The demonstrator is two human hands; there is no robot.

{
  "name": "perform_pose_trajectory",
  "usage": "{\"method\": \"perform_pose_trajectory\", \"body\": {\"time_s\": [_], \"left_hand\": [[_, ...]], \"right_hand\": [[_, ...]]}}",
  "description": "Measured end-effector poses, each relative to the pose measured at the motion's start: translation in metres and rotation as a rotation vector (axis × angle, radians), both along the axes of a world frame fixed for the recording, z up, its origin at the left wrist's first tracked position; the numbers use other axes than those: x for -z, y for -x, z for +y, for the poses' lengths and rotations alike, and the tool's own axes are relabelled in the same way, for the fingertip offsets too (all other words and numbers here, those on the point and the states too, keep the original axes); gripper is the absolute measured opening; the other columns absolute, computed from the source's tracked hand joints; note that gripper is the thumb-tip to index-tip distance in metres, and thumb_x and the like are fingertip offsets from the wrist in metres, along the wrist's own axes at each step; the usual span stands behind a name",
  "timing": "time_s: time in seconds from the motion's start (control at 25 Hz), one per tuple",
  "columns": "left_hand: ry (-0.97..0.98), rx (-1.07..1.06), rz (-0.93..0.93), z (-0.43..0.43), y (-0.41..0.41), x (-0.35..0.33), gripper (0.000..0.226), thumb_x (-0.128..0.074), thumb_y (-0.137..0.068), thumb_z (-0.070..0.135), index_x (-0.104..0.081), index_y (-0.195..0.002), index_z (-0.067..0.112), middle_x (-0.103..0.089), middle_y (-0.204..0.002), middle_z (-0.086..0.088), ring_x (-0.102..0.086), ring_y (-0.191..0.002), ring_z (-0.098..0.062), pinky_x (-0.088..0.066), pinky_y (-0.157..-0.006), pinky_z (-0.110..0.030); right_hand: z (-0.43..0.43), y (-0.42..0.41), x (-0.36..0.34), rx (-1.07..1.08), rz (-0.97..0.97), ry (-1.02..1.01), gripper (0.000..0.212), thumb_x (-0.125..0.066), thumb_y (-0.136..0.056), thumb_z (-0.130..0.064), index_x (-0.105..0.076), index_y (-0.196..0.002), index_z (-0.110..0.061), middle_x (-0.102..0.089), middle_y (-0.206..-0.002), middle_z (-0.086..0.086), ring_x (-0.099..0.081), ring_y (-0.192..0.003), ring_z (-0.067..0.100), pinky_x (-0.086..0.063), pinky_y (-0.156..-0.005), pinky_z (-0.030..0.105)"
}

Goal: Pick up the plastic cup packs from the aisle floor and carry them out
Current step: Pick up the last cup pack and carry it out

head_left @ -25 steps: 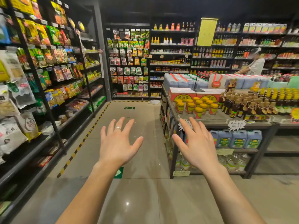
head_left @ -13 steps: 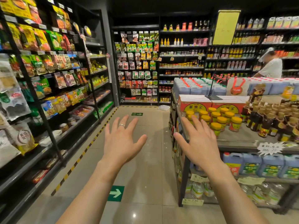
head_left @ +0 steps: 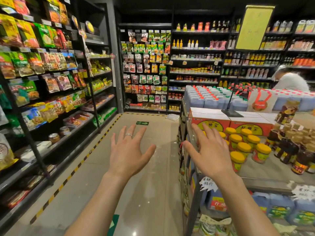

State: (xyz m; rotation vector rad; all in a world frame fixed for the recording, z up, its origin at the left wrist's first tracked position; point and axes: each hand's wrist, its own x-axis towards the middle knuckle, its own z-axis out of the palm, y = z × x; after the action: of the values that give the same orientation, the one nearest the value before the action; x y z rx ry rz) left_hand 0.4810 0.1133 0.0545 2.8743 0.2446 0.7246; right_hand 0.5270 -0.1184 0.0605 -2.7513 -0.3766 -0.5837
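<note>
Far down the aisle a pale clear plastic pack (head_left: 172, 117) lies on the tiled floor beside the foot of the back shelves; it is too small to tell its contents. My left hand (head_left: 128, 151) is stretched out in front of me with spread fingers and a ring, holding nothing. My right hand (head_left: 209, 150) is held out the same way, fingers spread, over the corner of the display table (head_left: 265, 178), also empty. Both hands are well short of the pack.
Tall shelves of snack bags (head_left: 39, 79) line the left side, bordered by yellow-black floor tape (head_left: 88, 153). Yellow-lidded jars (head_left: 245, 147), dark bottles and red cartons crowd the table at right. A person in white (head_left: 289, 80) stands behind it. Green arrow stickers (head_left: 142, 123) mark the floor.
I have walked forward down the aisle; the table and back shelves are nearer and larger. Both hands stay outstretched and empty in the same pose.
</note>
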Motion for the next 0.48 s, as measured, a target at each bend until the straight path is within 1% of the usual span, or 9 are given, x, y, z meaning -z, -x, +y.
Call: {"method": "perform_pose_trajectory", "body": {"time_s": [0.08, 0.16, 0.24, 0.32, 0.4, 0.48], "left_hand": [[0.004, 0.002, -0.003, 0.008, -0.038, 0.004, 0.072, -0.034, -0.090, 0.072, -0.021, -0.153, 0.041, -0.020, -0.162, 0.002, -0.010, -0.150, -0.023, -0.006, -0.121, -0.050], [0.013, 0.005, -0.014, 0.020, -0.076, 0.009, 0.071, -0.035, -0.090, 0.072, -0.022, -0.152, 0.041, -0.020, -0.162, 0.003, -0.011, -0.150, -0.023, -0.006, -0.121, -0.050], [0.030, 0.011, -0.020, 0.036, -0.116, 0.012, 0.071, -0.032, -0.089, 0.072, -0.022, -0.152, 0.042, -0.020, -0.162, 0.003, -0.010, -0.150, -0.022, -0.006, -0.121, -0.050], [0.032, 0.021, -0.012, 0.056, -0.165, 0.009, 0.071, -0.031, -0.089, 0.072, -0.021, -0.152, 0.042, -0.018, -0.163, 0.004, -0.009, -0.150, -0.022, -0.007, -0.121, -0.051], [0.023, 0.024, -0.006, 0.081, -0.215, 0.001, 0.071, -0.031, -0.090, 0.072, -0.020, -0.153, 0.041, -0.016, -0.163, 0.004, -0.008, -0.151, -0.022, -0.007, -0.121, -0.051], [0.016, 0.028, -0.012, 0.107, -0.264, -0.010, 0.072, -0.031, -0.089, 0.072, -0.020, -0.153, 0.041, -0.016, -0.163, 0.004, -0.009, -0.151, -0.022, -0.008, -0.121, -0.051]], "right_hand": [[0.009, -0.036, 0.003, 0.016, 0.005, 0.002, 0.069, -0.022, -0.090, -0.072, -0.012, -0.153, -0.043, -0.013, -0.163, -0.003, -0.008, -0.150, 0.026, -0.014, -0.119, 0.044], [0.019, -0.072, 0.007, 0.019, -0.012, -0.014, 0.079, -0.012, -0.080, -0.076, -0.016, -0.153, -0.043, -0.016, -0.163, -0.003, -0.011, -0.149, 0.027, -0.016, -0.118, 0.044], [0.034, -0.109, 0.008, 0.025, -0.026, -0.028, 0.084, -0.009, -0.076, -0.075, -0.018, -0.152, -0.042, -0.018, -0.162, -0.002, -0.013, -0.148, 0.028, -0.017, -0.117, 0.043], [0.055, -0.155, 0.004, 0.040, -0.027, -0.029, 0.079, -0.015, -0.080, -0.074, -0.018, -0.153, -0.042, -0.017, -0.162, -0.002, -0.012, -0.148, 0.026, -0.016, -0.116, 0.042], [0.081, -0.204, -0.004, 0.066, -0.015, -0.018, 0.069, -0.027, -0.090, -0.069, -0.017, -0.153, -0.042, -0.014, -0.163, -0.002, -0.011, -0.149, 0.025, -0.015, -0.117, 0.041], [0.107, -0.252, -0.010, 0.088, -0.025, -0.020, 0.067, -0.034, -0.093, -0.064, -0.017, -0.153, -0.041, -0.014, -0.163, -0.001, -0.010, -0.149, 0.025, -0.015, -0.117, 0.041]]}}
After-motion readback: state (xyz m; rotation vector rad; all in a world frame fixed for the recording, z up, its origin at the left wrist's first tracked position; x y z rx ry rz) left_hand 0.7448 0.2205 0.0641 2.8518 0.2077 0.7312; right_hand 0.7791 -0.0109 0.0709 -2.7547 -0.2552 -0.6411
